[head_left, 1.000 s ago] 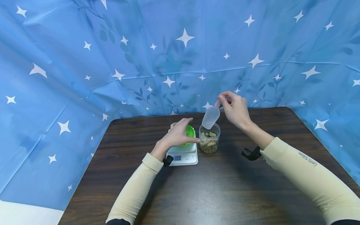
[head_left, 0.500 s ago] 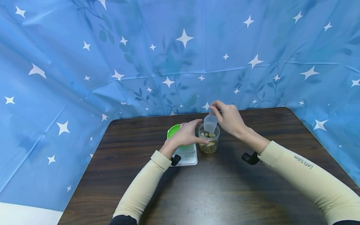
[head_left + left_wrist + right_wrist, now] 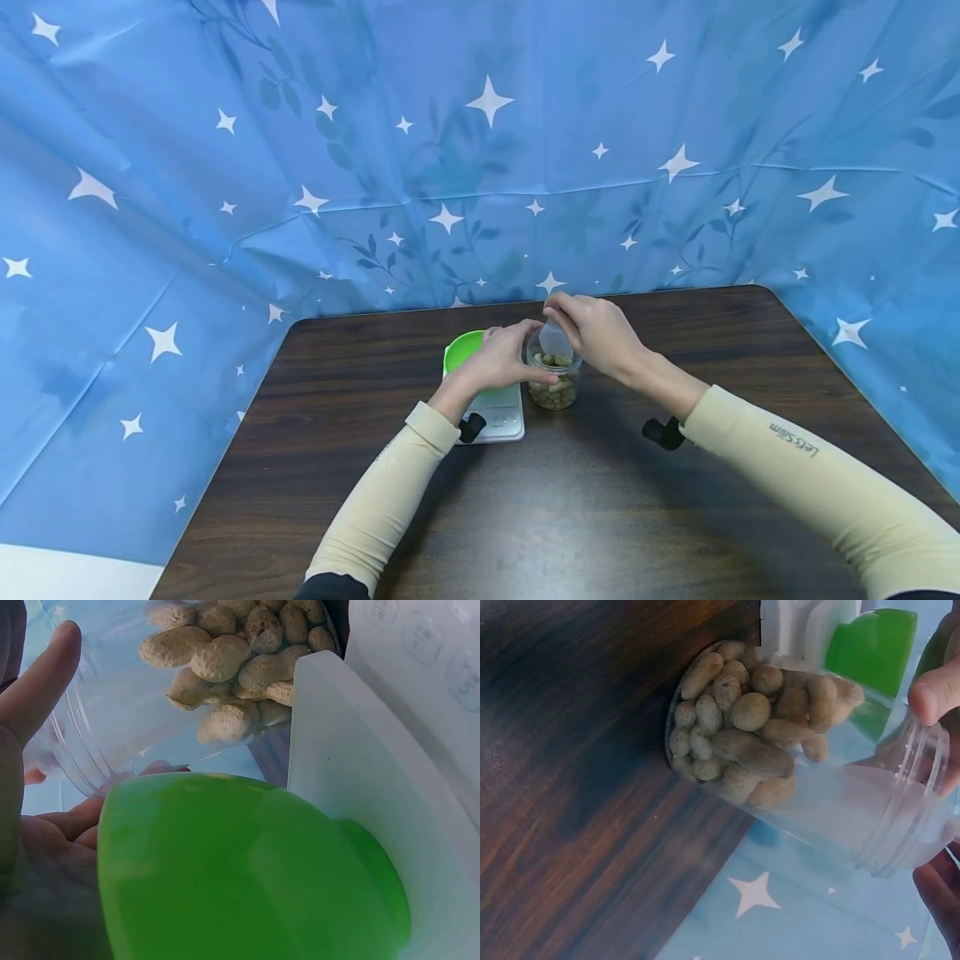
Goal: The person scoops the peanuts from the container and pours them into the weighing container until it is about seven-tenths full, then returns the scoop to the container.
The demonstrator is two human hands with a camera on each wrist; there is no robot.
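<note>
- Clear, see-through plastic or glass, I cannot tell which, makes up the jar (image 3: 555, 392); it stands upright on the dark wood table (image 3: 600, 508), near the far edge and roughly midway between the two far corners.
- Peanuts (image 3: 739, 727) in their shells fill the lower part of it, and my right wrist view shows them heaped against the wall.
- On my head view the left hand (image 3: 492, 360) reaches across to the jar's neck and grips it, thumb on the side towards the table's near edge, fingers round the side towards the far edge.
- The right hand (image 3: 600, 332) is above the mouth, its fingers closed in a pinch on the handle end of a scoop (image 3: 556, 340); they hide most of that handle from me.
- The scoop is milky white and points down inside the jar; I cannot tell whether its tip touches the peanuts.
- Just beside the jar, towards the table's left edge, I have a white scale (image 3: 501, 423) with a green bowl (image 3: 225, 877) on its platform; the left hand and wrist cover part of both.
- Cream sleeves (image 3: 780, 475) cover both forearms, which come in from the near side.
- Behind the far edge hangs a blue backdrop (image 3: 375, 100) with white stars.
</note>
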